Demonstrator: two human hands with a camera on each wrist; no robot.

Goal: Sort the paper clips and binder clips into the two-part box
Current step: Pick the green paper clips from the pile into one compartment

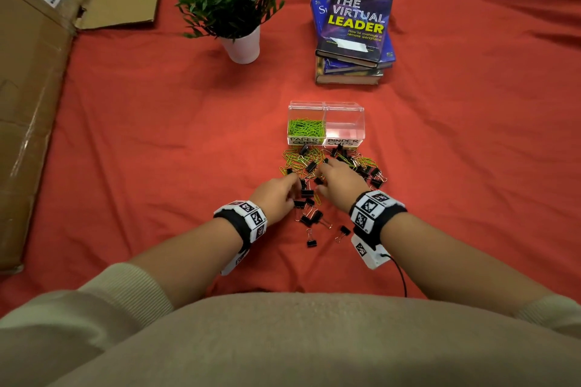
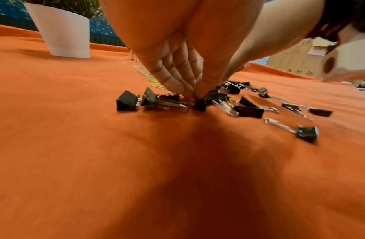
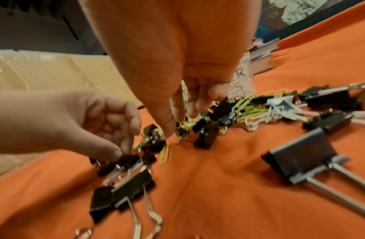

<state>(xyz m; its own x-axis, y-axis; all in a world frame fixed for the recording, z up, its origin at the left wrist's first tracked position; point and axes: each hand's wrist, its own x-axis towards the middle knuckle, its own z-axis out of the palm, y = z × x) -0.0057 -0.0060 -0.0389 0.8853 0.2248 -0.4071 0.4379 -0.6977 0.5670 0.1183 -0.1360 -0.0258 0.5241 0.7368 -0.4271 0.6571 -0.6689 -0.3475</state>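
A clear two-part box stands on the red cloth. Its left part, labelled PAPER CLIPS, holds green paper clips; the right part, labelled BINDER CLIPS, looks bare. In front of it lies a mixed pile of green paper clips and black binder clips. My left hand reaches down at the pile's near left, thumb and fingertips pinching a black binder clip. My right hand hovers over the pile's middle, its fingers pointing down among the clips, thumb apart, nothing plainly held.
A potted green plant in a white pot stands at the back centre. A stack of books lies behind the box. Flattened cardboard covers the left side. Bare red cloth stretches to the right.
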